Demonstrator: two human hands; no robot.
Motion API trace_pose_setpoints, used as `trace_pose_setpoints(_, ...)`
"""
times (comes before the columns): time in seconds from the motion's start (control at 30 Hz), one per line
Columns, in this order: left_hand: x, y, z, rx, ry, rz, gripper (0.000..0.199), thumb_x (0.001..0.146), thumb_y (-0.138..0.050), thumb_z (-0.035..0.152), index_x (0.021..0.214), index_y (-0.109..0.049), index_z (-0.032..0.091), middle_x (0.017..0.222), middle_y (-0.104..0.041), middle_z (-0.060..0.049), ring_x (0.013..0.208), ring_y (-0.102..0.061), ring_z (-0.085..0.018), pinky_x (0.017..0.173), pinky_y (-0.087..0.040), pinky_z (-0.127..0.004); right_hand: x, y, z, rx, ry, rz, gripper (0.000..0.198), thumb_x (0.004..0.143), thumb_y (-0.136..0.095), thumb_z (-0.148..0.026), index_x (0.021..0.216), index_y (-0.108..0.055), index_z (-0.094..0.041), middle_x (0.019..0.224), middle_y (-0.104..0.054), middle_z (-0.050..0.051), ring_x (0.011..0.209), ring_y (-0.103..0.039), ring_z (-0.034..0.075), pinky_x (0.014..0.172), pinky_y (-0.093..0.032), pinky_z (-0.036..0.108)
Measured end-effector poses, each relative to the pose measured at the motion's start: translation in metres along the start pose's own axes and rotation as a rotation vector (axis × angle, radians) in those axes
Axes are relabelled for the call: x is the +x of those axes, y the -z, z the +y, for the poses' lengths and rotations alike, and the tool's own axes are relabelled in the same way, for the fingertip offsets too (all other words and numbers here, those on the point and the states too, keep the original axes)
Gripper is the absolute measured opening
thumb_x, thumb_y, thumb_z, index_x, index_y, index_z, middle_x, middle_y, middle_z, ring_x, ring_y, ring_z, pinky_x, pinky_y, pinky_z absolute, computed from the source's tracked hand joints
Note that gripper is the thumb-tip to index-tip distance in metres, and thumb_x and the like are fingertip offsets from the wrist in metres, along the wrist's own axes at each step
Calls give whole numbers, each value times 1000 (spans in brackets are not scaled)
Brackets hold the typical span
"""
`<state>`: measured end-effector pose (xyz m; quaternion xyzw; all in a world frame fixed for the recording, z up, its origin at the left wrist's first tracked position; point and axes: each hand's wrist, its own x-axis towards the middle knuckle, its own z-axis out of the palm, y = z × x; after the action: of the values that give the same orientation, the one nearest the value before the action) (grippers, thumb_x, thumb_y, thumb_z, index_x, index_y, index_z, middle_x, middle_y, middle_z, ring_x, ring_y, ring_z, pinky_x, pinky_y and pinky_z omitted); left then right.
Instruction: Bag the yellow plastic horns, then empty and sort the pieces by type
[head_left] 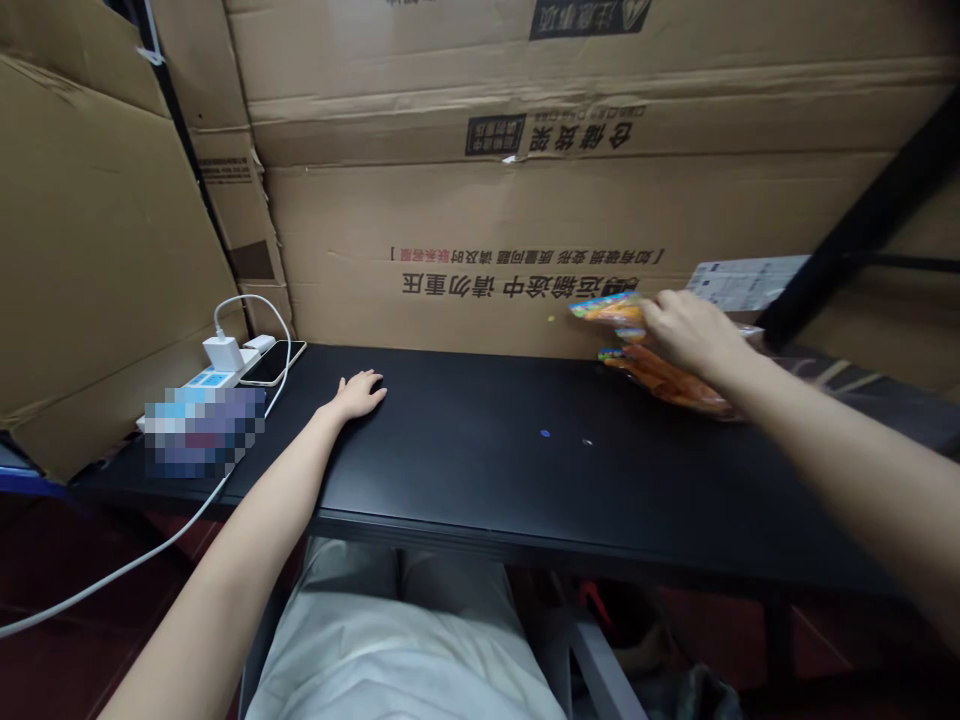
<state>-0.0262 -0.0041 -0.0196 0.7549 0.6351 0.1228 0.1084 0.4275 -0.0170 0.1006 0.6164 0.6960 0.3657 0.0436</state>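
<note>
My left hand [358, 395] lies palm down with its fingers stretched out on the black desk [465, 450], holding nothing. At the back right, my right hand [686, 325] is closed on a shiny orange plastic packet [606, 308] with a blue-green edge. Its fingertips are partly hidden, and I cannot make out what is inside the packet. Just below that hand, more orange plastic packaging [675, 385] rests on the desk. Two tiny scraps, one a blue bit [545, 433], lie near the desk's middle.
Printed cardboard [465, 210] walls the back, and another cardboard sheet [90, 260] stands at left. A power strip [214, 378] with a white charger [223, 352], a white cable [172, 540] and a phone [274, 363] sit at left beside a blurred-out item. A black post [847, 220] slants at right.
</note>
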Motion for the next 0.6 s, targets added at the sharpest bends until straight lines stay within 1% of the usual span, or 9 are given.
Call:
trace_pose_setpoints(0.07, 0, 0, 0, 0, 0, -3, 44, 92, -40, 37, 133, -47, 22, 150, -34, -11, 140, -26, -26, 110, -17, -59, 0, 4, -14, 35, 74, 76, 25, 89, -46, -17, 106, -56, -1, 98, -57, 23, 87, -51, 26, 68, -31, 32)
trace_pose_setpoints(0.2, -1, 1, 0, -5, 4, -5, 44, 92, -40, 37, 132, -47, 23, 150, -34, -10, 141, -26, -25, 110, -16, -59, -5, 5, -59, 145, 282, 146, 26, 85, -47, -11, 108, -56, -4, 97, -59, 19, 85, -52, 24, 68, -32, 31)
trace_pose_setpoints(0.27, 0, 0, 0, -8, 3, -1, 44, 91, -40, 38, 132, -47, 23, 150, -34, -10, 140, -26, -25, 110, -16, -59, -8, 3, -86, 175, 415, 195, 22, 87, -44, -14, 102, -58, -8, 92, -60, 16, 80, -52, 22, 66, -32, 30)
trace_pose_setpoints(0.3, 0, 0, 0, -8, 3, -1, 44, 92, -40, 38, 132, -48, 23, 150, -34, -11, 140, -26, -25, 110, -16, -59, -9, 3, -99, 181, 458, 228, 19, 87, -43, -15, 98, -59, -10, 90, -61, 14, 78, -52, 22, 65, -32, 30)
trace_pose_setpoints(0.4, 0, -1, 0, -9, -1, 1, 44, 92, -40, 37, 132, -48, 22, 150, -34, -11, 140, -26, -26, 110, -16, -59, -11, 5, -134, 189, 556, 341, 17, 85, -45, -15, 94, -59, -12, 90, -62, 13, 80, -53, 21, 66, -32, 30)
trace_pose_setpoints(0.5, 1, -2, -1, -23, -4, 19, 44, 91, -41, 36, 133, -47, 22, 149, -35, -12, 140, -27, -27, 109, -17, -60, -8, 7, -159, 218, 611, 400, 17, 84, -44, -13, 92, -59, -12, 95, -63, 14, 81, -55, 21, 67, -34, 31)
trace_pose_setpoints(0.6, 0, -3, -2, -72, -28, 57, 53, 90, -45, 35, 140, -37, 25, 149, -35, -12, 139, -30, -28, 108, -18, -62, -1, 11, -176, 311, 686, 452, 19, 85, -42, -13, 94, -60, -12, 101, -64, 15, 85, -56, 21, 69, -36, 32)
